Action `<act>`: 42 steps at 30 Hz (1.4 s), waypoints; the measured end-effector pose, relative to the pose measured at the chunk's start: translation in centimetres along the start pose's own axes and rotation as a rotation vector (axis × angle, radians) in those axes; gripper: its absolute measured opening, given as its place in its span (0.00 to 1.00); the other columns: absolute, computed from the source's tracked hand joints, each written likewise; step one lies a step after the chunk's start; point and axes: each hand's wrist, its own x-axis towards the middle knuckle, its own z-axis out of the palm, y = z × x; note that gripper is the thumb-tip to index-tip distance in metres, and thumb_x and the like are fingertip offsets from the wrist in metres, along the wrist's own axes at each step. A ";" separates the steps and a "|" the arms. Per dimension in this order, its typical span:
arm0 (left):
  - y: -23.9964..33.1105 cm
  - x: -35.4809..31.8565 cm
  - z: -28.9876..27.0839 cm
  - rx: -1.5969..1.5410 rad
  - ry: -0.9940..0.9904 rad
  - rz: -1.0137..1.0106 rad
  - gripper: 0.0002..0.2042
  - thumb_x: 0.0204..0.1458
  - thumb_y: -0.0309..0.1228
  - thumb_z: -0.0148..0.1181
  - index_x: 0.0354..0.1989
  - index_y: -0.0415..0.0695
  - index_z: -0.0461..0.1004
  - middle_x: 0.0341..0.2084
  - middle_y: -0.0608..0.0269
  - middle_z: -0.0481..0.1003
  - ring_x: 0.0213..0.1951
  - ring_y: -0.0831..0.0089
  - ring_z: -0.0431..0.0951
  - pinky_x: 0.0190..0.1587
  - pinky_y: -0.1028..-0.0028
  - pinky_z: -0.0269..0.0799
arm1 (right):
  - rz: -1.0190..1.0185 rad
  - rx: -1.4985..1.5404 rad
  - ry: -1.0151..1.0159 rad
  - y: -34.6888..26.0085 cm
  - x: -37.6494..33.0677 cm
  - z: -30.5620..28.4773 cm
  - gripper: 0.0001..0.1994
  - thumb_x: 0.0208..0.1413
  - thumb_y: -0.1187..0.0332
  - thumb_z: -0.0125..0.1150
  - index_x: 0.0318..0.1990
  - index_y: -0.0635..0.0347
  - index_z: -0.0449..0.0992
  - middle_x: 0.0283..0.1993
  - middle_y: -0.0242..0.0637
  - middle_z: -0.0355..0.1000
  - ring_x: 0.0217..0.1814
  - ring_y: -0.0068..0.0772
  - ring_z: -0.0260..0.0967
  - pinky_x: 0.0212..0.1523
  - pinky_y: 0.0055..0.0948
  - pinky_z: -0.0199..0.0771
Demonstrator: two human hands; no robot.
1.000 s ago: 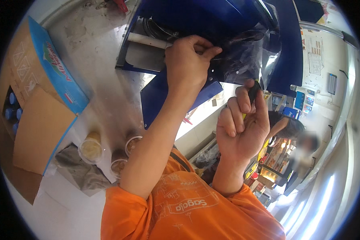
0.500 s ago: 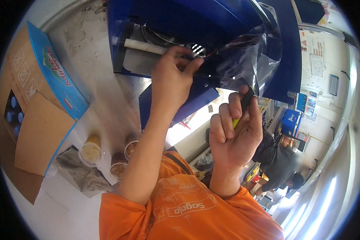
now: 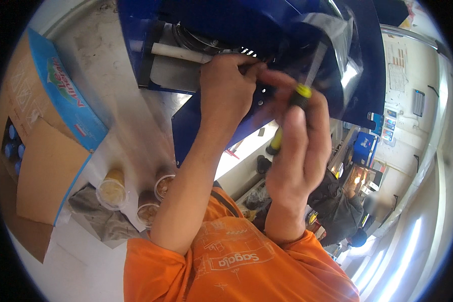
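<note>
A large blue machine housing (image 3: 267,30) fills the top of the view, partly wrapped in clear plastic film (image 3: 337,55). My left hand (image 3: 226,90) presses against its panel beside a row of vent slots (image 3: 246,51), fingertips pinched together; whatever is between them is hidden. My right hand (image 3: 297,151) is closed around a screwdriver (image 3: 289,113) with a yellow and black handle. It is held upright just right of the left hand, its tip pointing toward the housing and hidden by my fingers.
A white tube (image 3: 178,51) crosses the machine's left side. An open cardboard box (image 3: 40,151) with a blue flap holds blue-capped bottles. Three plastic cups (image 3: 113,189) of drink stand near a grey cloth (image 3: 93,221). Another person in dark clothes (image 3: 340,209) is at lower right.
My right hand has risen with the screwdriver from below up to the housing, close beside my left hand. The left hand has stayed pinched at the panel. The view has moved closer.
</note>
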 end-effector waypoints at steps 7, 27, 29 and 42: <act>-1.2 0.3 -0.4 -0.028 -0.057 0.071 0.08 0.52 0.29 0.61 0.33 0.38 0.81 0.26 0.48 0.79 0.31 0.56 0.81 0.36 0.66 0.74 | 0.014 -0.847 -0.276 0.9 1.3 -0.3 0.11 0.62 0.72 0.49 0.50 0.65 0.67 0.37 0.55 0.70 0.41 0.59 0.69 0.41 0.46 0.68; 7.6 -5.3 1.1 0.009 -0.046 0.548 0.20 0.50 0.24 0.57 0.54 0.44 0.71 0.30 0.55 0.73 0.34 0.57 0.72 0.41 0.62 0.69 | -0.112 -1.001 0.227 -5.5 4.4 -8.2 0.31 0.43 0.64 0.75 0.55 0.63 0.70 0.42 0.38 0.72 0.39 0.23 0.68 0.40 0.23 0.69; 8.0 -4.7 1.2 0.002 -0.049 0.584 0.20 0.50 0.23 0.56 0.54 0.43 0.71 0.29 0.55 0.73 0.34 0.56 0.72 0.40 0.62 0.69 | 0.045 -0.736 0.081 -5.1 6.0 -10.0 0.22 0.47 0.64 0.71 0.48 0.65 0.75 0.31 0.33 0.73 0.31 0.20 0.67 0.31 0.21 0.66; 7.3 -4.9 3.2 -0.257 -0.070 0.365 0.12 0.52 0.25 0.56 0.46 0.40 0.70 0.31 0.53 0.76 0.35 0.54 0.77 0.41 0.61 0.72 | -0.143 -0.934 0.356 2.1 5.1 -14.1 0.13 0.62 0.67 0.48 0.46 0.64 0.76 0.32 0.35 0.73 0.35 0.23 0.69 0.31 0.27 0.70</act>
